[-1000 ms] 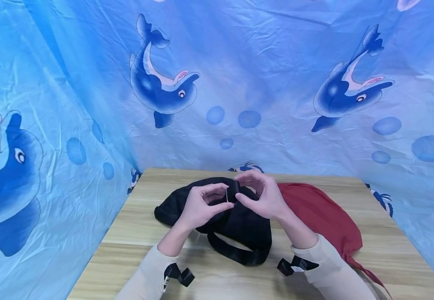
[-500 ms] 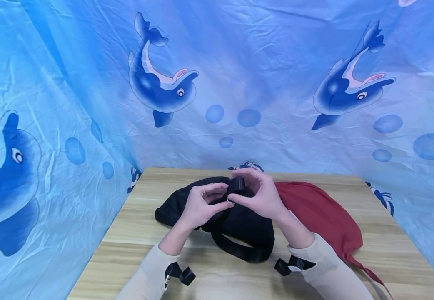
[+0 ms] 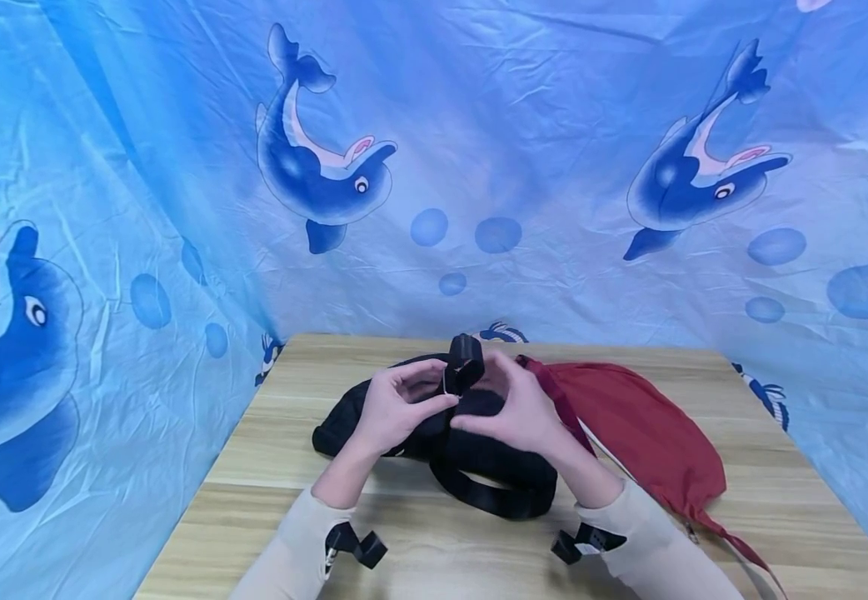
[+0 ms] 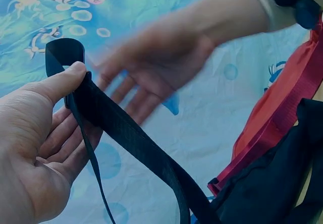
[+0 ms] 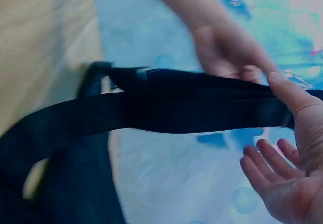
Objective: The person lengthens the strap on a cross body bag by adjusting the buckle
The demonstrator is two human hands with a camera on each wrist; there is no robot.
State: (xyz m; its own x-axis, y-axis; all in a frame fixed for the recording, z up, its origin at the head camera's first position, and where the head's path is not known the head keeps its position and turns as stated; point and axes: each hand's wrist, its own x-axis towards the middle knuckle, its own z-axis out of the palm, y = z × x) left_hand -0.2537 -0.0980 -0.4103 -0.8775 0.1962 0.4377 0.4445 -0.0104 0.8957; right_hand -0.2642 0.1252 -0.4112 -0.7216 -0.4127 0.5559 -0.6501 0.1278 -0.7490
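Note:
My left hand (image 3: pixel 392 408) pinches a black webbing strap (image 4: pixel 136 138) between thumb and fingers, in front of the black bag (image 3: pixel 490 454). The strap's end makes a small loop (image 4: pixel 64 50) that stands up above the thumb. Close by on the right, my right hand (image 3: pixel 516 408) has its fingers spread and relaxed around the strap, not closed on it. It looks blurred in the left wrist view; in the right wrist view its thumb overlaps the strap, and contact is hard to tell. The black bag lies on the table with a wide strap loop (image 3: pixel 490 500) toward me.
A red bag (image 3: pixel 636 417) with a thin tie at its near end lies on the right, beside the black bag. The wooden table (image 3: pixel 254 492) ends at a blue dolphin-print curtain (image 3: pixel 554 108) behind and at both sides. Wrist cameras sit on both sleeves.
The strap's end loop has turned and risen above the left hand. My right hand's fingers have come away from the loop and moved slightly lower; the left hand keeps its place.

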